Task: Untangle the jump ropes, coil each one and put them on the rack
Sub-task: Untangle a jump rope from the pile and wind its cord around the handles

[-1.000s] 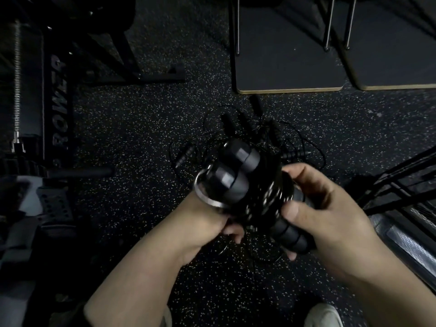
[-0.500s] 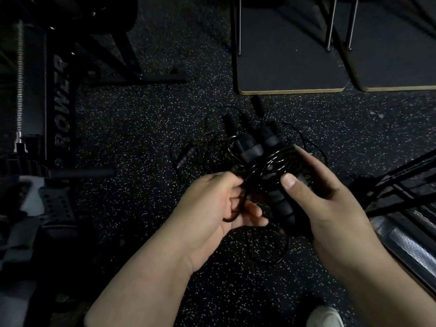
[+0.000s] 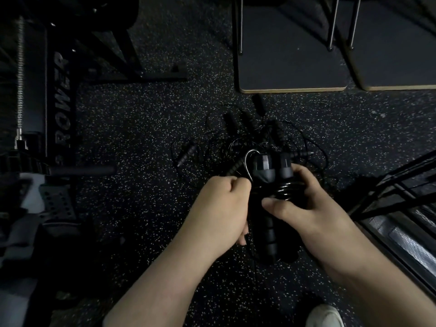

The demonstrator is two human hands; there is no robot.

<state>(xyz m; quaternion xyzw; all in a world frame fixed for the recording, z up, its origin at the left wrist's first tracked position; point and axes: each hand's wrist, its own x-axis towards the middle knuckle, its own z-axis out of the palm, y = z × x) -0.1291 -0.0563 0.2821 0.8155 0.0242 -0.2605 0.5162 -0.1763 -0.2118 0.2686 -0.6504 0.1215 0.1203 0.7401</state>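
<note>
**Coiled rope in both hands, rack low right, tangle still on floor**

- Right hand [image 3: 313,208] is wrapped around a pair of black foam-grip jump rope handles [image 3: 271,223] bundled side by side, thumb across the front, fingers curled behind. Glossy black cord turns [image 3: 286,193] are wound around the handles just under its fingertips.
- Handles' long axis runs roughly away from the person: hex-capped ends point toward the floor pile, butt ends hang toward the body below the grip.
- Left hand [image 3: 221,206] is fisted, pinching a silvery loop of cord end [image 3: 250,165] that arcs up beside the handle caps. It touches the bundle's left side. Looks like the tail is being tucked or cinched.
- Black metal-tube rack [image 3: 387,192] sits right of the bundle. The right hand is nearer and already carries the load, so placement is likely a short sideways move. Whether anything lies on the rack already, can't tell: too dark.
- Remaining tangle of thin black ropes with ribbed handles [image 3: 250,135] lies on the speckled black rubber floor [image 3: 141,128] just beyond the hands, handles splayed several ways. More untangling is left, I'd judge.
</note>
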